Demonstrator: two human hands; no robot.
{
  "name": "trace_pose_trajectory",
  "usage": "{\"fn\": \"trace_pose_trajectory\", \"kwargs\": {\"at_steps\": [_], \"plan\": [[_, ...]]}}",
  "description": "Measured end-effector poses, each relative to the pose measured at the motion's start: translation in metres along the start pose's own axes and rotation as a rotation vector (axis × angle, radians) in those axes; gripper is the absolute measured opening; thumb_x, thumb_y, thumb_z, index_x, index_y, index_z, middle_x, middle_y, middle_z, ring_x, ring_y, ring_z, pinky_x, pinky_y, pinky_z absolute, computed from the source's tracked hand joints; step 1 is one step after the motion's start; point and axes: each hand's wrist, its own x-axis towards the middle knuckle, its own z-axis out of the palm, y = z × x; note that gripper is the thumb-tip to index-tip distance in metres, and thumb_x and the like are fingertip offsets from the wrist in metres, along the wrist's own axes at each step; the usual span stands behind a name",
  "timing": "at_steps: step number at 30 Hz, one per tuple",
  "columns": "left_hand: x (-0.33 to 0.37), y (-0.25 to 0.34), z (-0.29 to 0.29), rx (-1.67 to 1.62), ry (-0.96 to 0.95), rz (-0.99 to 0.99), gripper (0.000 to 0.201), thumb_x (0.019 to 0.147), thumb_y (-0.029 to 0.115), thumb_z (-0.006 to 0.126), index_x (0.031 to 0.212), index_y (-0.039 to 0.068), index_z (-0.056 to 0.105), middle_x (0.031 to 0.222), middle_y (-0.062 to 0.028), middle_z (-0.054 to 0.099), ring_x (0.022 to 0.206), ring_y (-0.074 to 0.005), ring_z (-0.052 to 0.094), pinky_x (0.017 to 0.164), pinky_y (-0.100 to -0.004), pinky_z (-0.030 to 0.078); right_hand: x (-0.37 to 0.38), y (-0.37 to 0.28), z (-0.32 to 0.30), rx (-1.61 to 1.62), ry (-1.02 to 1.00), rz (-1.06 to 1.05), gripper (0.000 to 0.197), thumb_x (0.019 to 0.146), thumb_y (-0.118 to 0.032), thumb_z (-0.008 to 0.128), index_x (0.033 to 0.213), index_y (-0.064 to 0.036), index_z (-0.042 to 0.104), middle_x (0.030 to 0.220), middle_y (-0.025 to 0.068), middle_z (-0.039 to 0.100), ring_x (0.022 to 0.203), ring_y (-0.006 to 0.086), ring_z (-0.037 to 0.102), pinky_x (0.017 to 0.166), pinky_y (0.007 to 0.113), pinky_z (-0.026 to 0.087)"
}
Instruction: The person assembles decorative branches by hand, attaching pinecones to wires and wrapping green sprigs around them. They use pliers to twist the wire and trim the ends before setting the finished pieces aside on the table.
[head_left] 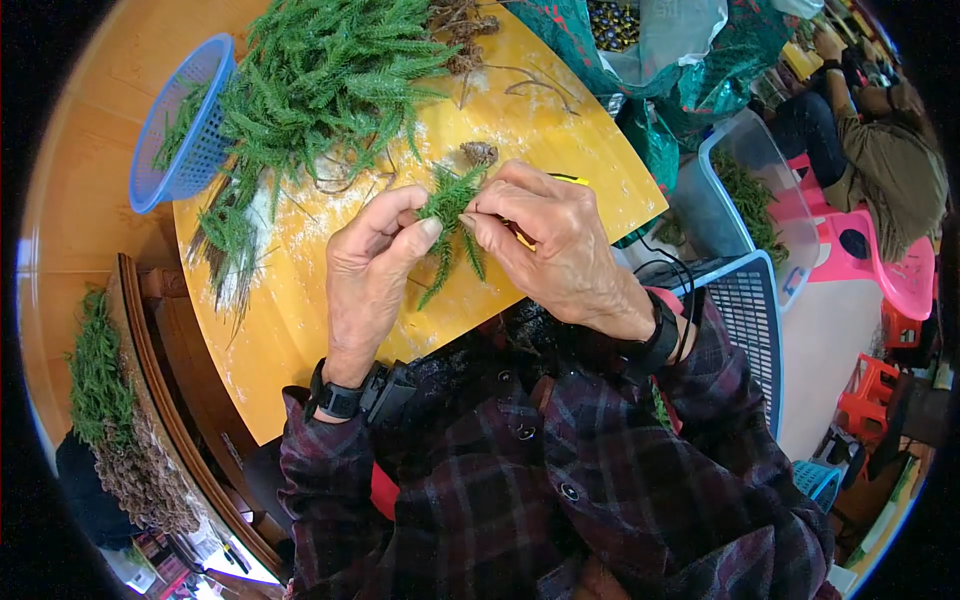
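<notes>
Item: one green sprig, held above the near part of the yellow table, between my two hands, its lower fronds hanging free. Left hand: thumb and fingers clamped on the sprig's left side. Right hand: thumb and forefinger pinched together on its right edge; whether a fine stem or tie lies between them is too small to tell. Likely fault, first: fronds bent or stripped, should both pinches squeeze or pull against each other. Second: the sprig slipping loose, as the right pinch looks to have only a narrow edge. Third: fronds folded under my left thumb and trapped out of line. Adjacent stock: brown cone, just beyond the sprig, liable to roll if my knuckles brush it; large green heap, at the far left, its stray stems apt to tangle with a sprig moved too near; white flecks scattered over the tabletop, which could cling to a dropped sprig. Accessory: black cable, looping beside my right wrist near the blue crate; a wide swing of that arm might snag it and jerk the pinch.
</notes>
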Motion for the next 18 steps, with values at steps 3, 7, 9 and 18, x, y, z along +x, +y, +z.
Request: {"fn": "trace_pose_trajectory", "kwargs": {"at_steps": [3, 7, 9, 18], "plan": [[-0.0001, -0.001, 0.0007, -0.018, 0.032, -0.035, 0.027, 0.084, 0.002, 0.064, 0.111, 0.0, 0.061, 0.086, 0.0014, 0.058, 0.079, -0.0048, 0.053, 0.072, -0.0198, 0.044, -0.0003, 0.0001, -0.0008, -0.017, -0.016, 0.007, 0.008, 0.078, -0.001, 0.066, 0.083, 0.0013, 0.061, 0.078, 0.0126, 0.06, 0.067, 0.0279, 0.06, 0.057, 0.033, 0.047], [0.0009, -0.0044, 0.0004, -0.054, 0.028, -0.026, 0.027, 0.083, 0.002, 0.064, 0.11, 0.0, 0.061, 0.085, 0.0017, 0.058, 0.078, -0.0046, 0.052, 0.072, -0.0198, 0.044, -0.0003, 0.001, -0.0015, -0.021, -0.024, -0.002, 0.007, 0.078, -0.001, 0.065, 0.083, 0.0011, 0.061, 0.077, 0.0125, 0.059, 0.067, 0.0285, 0.061, 0.057, 0.034, 0.047], [0.0009, -0.0064, 0.0001, -0.053, 0.029, -0.036, 0.027, 0.083, 0.002, 0.064, 0.11, 0.0, 0.061, 0.085, 0.0018, 0.058, 0.078, -0.0046, 0.052, 0.072, -0.0198, 0.044, -0.0004, 0.0009, -0.0014, -0.042, -0.039, 0.001, 0.007, 0.078, -0.001, 0.065, 0.084, 0.0008, 0.061, 0.077, 0.0123, 0.059, 0.067, 0.0288, 0.061, 0.057, 0.034, 0.047], [-0.004, 0.0014, 0.005, 0.003, 0.008, -0.056, 0.024, 0.085, 0.004, 0.063, 0.108, 0.0, 0.062, 0.087, 0.0015, 0.06, 0.079, -0.0049, 0.053, 0.072, -0.0201, 0.044, -0.0025, -0.0025, -0.002, -0.04, -0.044, 0.004, 0.007, 0.077, -0.001, 0.066, 0.082, 0.0004, 0.06, 0.077, 0.0119, 0.058, 0.066, 0.0292, 0.059, 0.057, 0.034, 0.047]]}}
